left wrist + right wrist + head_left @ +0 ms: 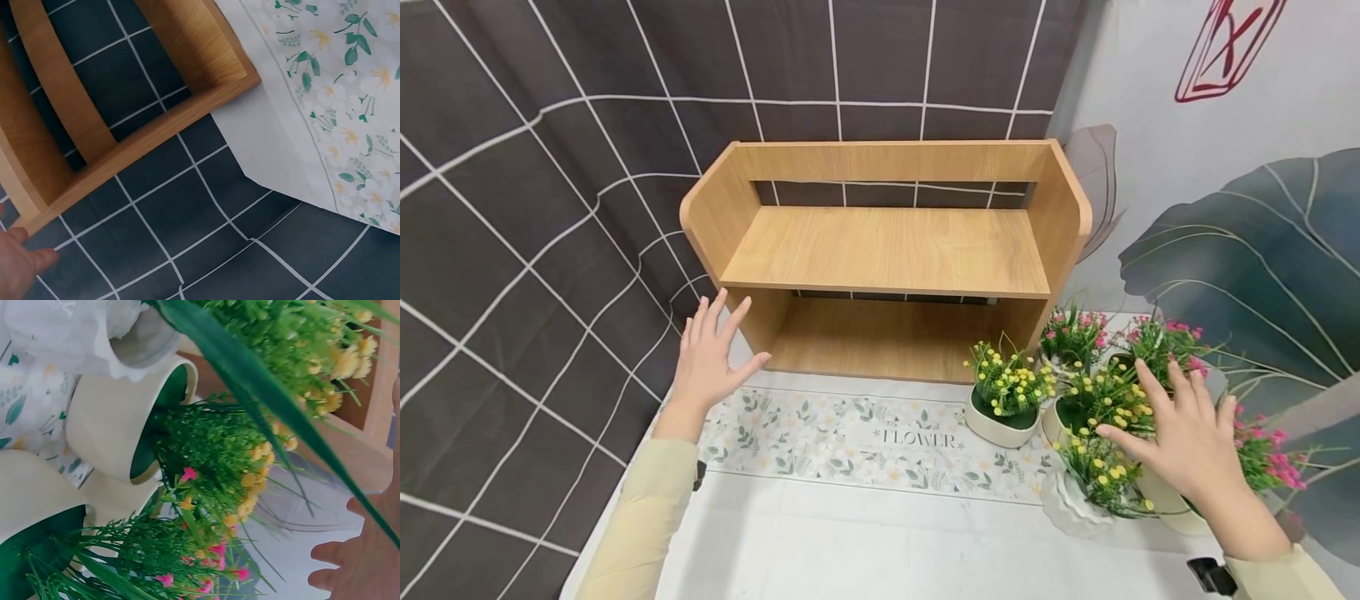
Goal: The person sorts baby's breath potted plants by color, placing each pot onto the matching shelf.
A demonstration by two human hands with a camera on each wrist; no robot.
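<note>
A two-tier wooden shelf (887,250) stands against a dark checked cloth. My left hand (707,367) has its fingers spread beside the shelf's lower left side and holds nothing; in the left wrist view its fingers (40,257) appear near a wooden edge, and I cannot tell if they touch. Over a cluster of potted artificial flowers, my right hand (1191,437) hovers with spread fingers, also holding nothing. One cream pot of yellow flowers (1011,383) sits at the shelf's front right corner. Pink flowers (1270,454) show beside the right hand, which partly hides the pots below it.
A floral runner (842,442) printed with "FLOWER" lies in front of the shelf on a white tabletop (850,542). A white ruffled pot (1071,504) stands at the cluster's front. Checked cloth (512,317) hangs at the left, and a leaf-patterned backdrop (1247,242) at the right.
</note>
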